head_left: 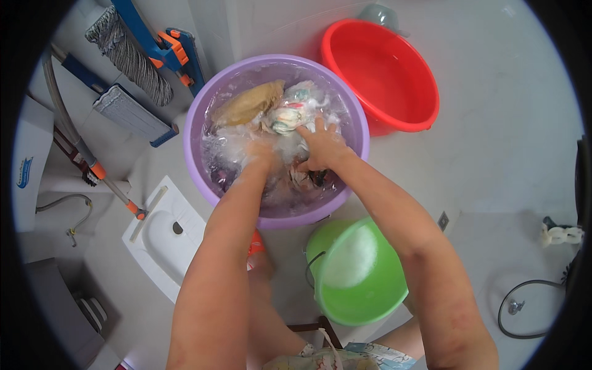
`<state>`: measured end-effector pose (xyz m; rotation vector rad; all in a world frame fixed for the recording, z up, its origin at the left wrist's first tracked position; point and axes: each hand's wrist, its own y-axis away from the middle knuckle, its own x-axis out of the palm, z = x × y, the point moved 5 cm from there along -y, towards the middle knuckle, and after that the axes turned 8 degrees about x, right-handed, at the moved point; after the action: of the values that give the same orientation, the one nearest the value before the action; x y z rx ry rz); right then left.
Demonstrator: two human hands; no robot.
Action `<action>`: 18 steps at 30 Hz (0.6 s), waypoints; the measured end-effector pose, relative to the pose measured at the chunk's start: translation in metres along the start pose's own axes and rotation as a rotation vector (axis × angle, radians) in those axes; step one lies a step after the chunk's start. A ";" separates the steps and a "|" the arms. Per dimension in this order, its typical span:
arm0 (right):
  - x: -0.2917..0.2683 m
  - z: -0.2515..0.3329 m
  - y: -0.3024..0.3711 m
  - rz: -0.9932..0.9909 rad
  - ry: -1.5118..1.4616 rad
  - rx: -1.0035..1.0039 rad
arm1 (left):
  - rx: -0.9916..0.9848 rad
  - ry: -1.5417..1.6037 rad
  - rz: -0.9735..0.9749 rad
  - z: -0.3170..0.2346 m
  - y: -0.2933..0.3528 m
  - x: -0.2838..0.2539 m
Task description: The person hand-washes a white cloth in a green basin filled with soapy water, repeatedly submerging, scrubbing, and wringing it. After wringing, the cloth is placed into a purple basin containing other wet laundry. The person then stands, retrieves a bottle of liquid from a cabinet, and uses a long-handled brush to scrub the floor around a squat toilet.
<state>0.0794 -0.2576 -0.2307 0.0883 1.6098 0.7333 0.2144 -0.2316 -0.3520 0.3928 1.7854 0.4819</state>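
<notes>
Both my arms reach into a round purple basin of soapy water with wet laundry in it. My left hand is sunk in the splashing, foamy water, and its fingers are hidden there. Fingers spread, my right hand rests at the water's surface on the right of the basin, by a bunched white cloth with coloured patches. A tan cloth bulges out of the water at the far left. Dark, patterned fabric lies partly under water below my right hand.
A red basin stands beyond the purple one on the right. Nearer me is a green bucket with white foam inside. A squat toilet is set in the floor at left. Mops lean at the far left; a hose lies at right.
</notes>
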 end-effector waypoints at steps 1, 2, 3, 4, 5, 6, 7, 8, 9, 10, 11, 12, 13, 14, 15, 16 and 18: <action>0.008 -0.001 -0.010 0.016 -0.007 -0.004 | 0.011 0.105 0.040 0.001 -0.010 0.009; 0.021 0.000 -0.023 0.091 0.113 -0.022 | 0.030 0.139 0.073 0.000 -0.018 0.017; 0.035 0.001 -0.039 0.162 0.232 -0.038 | 0.054 0.125 0.091 -0.001 -0.026 0.022; 0.051 -0.001 -0.054 0.233 0.352 -0.051 | 0.080 0.102 0.099 -0.004 -0.032 0.026; 0.063 -0.005 -0.066 0.184 0.394 -0.055 | 0.105 0.076 0.109 -0.007 -0.037 0.029; 0.076 -0.008 -0.080 0.137 0.435 -0.063 | 0.128 0.060 0.113 -0.011 -0.042 0.032; 0.090 -0.013 -0.093 0.134 0.481 -0.046 | 0.148 0.052 0.121 -0.013 -0.045 0.034; 0.100 -0.013 -0.106 0.048 0.519 -0.077 | 0.167 0.051 0.123 -0.017 -0.048 0.035; 0.110 -0.014 -0.118 0.021 0.546 -0.084 | 0.184 0.049 0.127 -0.019 -0.051 0.036; 0.120 -0.015 -0.128 0.011 0.563 -0.090 | 0.198 0.053 0.132 -0.021 -0.054 0.036; 0.129 -0.016 -0.137 0.008 0.574 -0.096 | 0.212 0.058 0.131 -0.023 -0.057 0.037; 0.136 -0.016 -0.146 0.011 0.577 -0.100 | 0.224 0.065 0.134 -0.024 -0.060 0.038; 0.142 -0.015 -0.153 0.011 0.583 -0.105 | 0.238 0.072 0.134 -0.025 -0.063 0.039; 0.146 -0.014 -0.159 0.016 0.582 -0.110 | 0.251 0.080 0.134 -0.025 -0.065 0.040; 0.148 -0.013 -0.164 0.015 0.575 -0.113 | 0.265 0.087 0.128 -0.026 -0.067 0.042; 0.150 -0.012 -0.169 0.023 0.567 -0.115 | 0.278 0.094 0.125 -0.026 -0.069 0.043; 0.153 -0.011 -0.174 0.040 0.545 -0.120 | 0.297 0.106 0.111 -0.027 -0.071 0.046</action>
<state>0.1010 -0.3297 -0.4501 -0.1828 2.0776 0.9366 0.1754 -0.2725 -0.4200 0.6866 1.9508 0.3192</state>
